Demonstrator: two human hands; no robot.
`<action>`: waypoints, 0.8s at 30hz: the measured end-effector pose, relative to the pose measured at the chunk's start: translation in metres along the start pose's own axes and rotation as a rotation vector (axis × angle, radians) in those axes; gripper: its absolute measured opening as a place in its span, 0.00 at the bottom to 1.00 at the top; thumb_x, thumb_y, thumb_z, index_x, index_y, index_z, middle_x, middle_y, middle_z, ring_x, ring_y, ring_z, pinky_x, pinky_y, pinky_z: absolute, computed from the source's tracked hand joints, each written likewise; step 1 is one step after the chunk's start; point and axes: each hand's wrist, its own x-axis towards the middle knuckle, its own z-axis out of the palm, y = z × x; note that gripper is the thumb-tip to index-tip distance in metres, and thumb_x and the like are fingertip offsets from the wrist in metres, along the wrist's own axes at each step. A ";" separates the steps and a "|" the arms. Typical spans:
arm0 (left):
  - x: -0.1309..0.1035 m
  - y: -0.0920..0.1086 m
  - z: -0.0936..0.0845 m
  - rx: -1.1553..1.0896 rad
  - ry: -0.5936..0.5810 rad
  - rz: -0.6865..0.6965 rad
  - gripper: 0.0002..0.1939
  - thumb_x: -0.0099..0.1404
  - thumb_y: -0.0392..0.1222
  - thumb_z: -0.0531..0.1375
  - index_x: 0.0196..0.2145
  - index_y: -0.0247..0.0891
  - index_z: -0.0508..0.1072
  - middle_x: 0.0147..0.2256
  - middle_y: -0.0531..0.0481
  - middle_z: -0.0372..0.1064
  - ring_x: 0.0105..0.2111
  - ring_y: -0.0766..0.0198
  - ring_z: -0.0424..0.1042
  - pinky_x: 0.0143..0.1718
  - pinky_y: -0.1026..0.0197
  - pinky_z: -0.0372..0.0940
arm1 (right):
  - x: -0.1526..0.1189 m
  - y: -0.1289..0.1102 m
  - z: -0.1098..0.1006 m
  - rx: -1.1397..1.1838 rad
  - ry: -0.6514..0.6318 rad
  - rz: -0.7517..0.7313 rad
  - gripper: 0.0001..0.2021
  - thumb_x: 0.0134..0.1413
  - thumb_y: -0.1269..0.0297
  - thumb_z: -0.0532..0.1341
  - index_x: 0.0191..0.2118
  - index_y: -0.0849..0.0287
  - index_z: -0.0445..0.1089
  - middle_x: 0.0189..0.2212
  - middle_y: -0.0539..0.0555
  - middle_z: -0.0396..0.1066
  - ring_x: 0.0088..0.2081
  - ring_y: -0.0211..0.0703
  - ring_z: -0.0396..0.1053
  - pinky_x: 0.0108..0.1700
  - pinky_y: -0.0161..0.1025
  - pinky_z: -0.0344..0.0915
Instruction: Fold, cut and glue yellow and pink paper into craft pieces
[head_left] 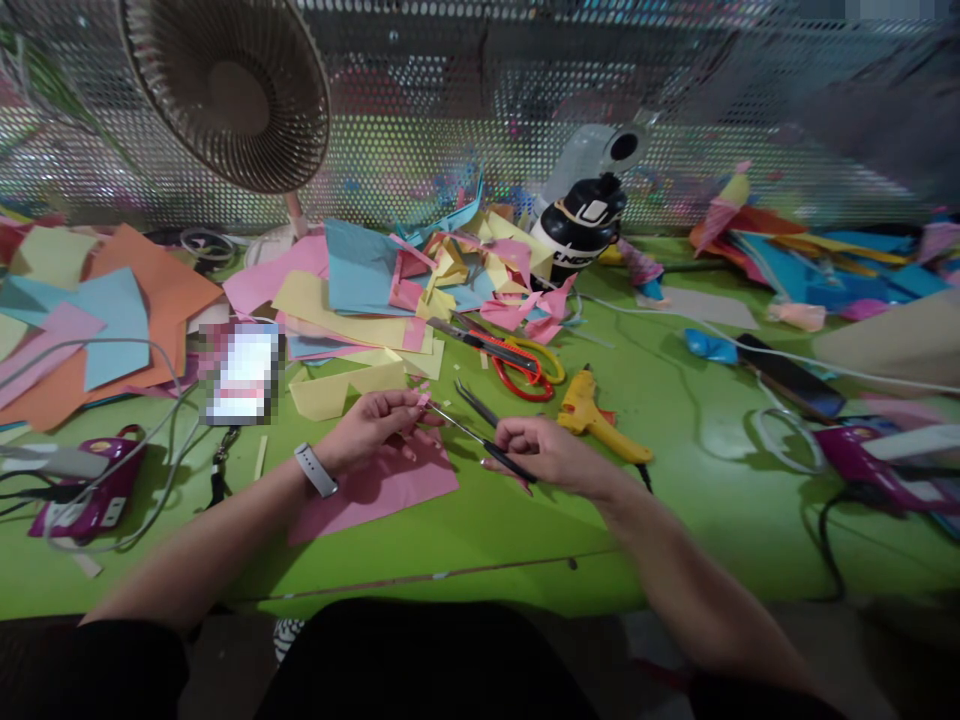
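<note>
My left hand, with a pale watch on its wrist, pinches a small pink paper piece above a pink sheet on the green table. My right hand is closed on a thin tool with a black handle; its slim metal tip reaches the pink piece. Dark tweezers lie just beyond my right hand. A yellow glue gun rests to the right of that hand. Red-handled scissors and a red cutter lie farther back. A folded yellow paper strip stands behind my left hand.
Coloured papers cover the back left, near a fan. A phone lies left. A black and white bottle stands at the back. Purple power strips with cables lie at both sides of the green table.
</note>
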 end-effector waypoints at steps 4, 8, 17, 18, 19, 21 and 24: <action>0.001 0.000 -0.001 0.007 -0.005 -0.007 0.16 0.62 0.47 0.68 0.42 0.32 0.76 0.42 0.41 0.79 0.30 0.68 0.78 0.25 0.71 0.70 | 0.001 0.002 0.000 0.012 -0.004 -0.007 0.26 0.37 0.43 0.73 0.27 0.58 0.63 0.18 0.43 0.63 0.19 0.31 0.60 0.21 0.31 0.56; 0.002 -0.002 -0.002 0.013 0.006 -0.020 0.17 0.62 0.48 0.68 0.43 0.32 0.76 0.43 0.40 0.79 0.31 0.66 0.79 0.27 0.69 0.72 | 0.001 0.007 0.000 0.016 -0.007 -0.014 0.26 0.38 0.43 0.73 0.27 0.58 0.62 0.18 0.43 0.63 0.18 0.31 0.60 0.20 0.31 0.57; 0.002 -0.002 -0.004 -0.023 -0.006 -0.013 0.17 0.64 0.43 0.66 0.48 0.33 0.74 0.45 0.39 0.77 0.35 0.65 0.79 0.28 0.69 0.72 | 0.001 0.005 -0.001 0.019 0.036 0.002 0.26 0.37 0.43 0.73 0.27 0.58 0.63 0.18 0.43 0.63 0.18 0.31 0.60 0.20 0.31 0.56; 0.002 -0.002 -0.004 -0.021 -0.003 -0.007 0.17 0.65 0.42 0.66 0.50 0.33 0.73 0.47 0.39 0.77 0.36 0.64 0.78 0.28 0.69 0.72 | 0.001 0.004 -0.002 0.014 0.040 0.003 0.25 0.38 0.44 0.73 0.27 0.58 0.64 0.18 0.43 0.63 0.19 0.31 0.60 0.20 0.31 0.56; 0.002 -0.002 -0.004 -0.012 0.003 -0.003 0.17 0.66 0.41 0.65 0.51 0.33 0.73 0.48 0.38 0.76 0.37 0.64 0.78 0.28 0.70 0.71 | 0.000 0.003 -0.003 0.009 0.041 0.005 0.25 0.38 0.44 0.73 0.27 0.58 0.64 0.18 0.44 0.64 0.19 0.31 0.61 0.21 0.31 0.56; 0.001 -0.001 -0.003 0.012 0.018 0.005 0.17 0.67 0.41 0.64 0.52 0.33 0.73 0.50 0.37 0.75 0.38 0.65 0.78 0.28 0.71 0.71 | -0.001 0.001 -0.005 0.005 0.037 0.002 0.24 0.39 0.44 0.72 0.28 0.58 0.65 0.18 0.44 0.64 0.19 0.32 0.61 0.21 0.32 0.57; 0.001 0.000 -0.003 0.025 0.029 0.001 0.16 0.68 0.41 0.63 0.51 0.33 0.73 0.52 0.37 0.74 0.38 0.65 0.78 0.28 0.72 0.70 | -0.002 -0.002 -0.006 -0.003 0.018 -0.002 0.25 0.38 0.44 0.73 0.27 0.58 0.64 0.17 0.44 0.64 0.18 0.32 0.61 0.21 0.32 0.58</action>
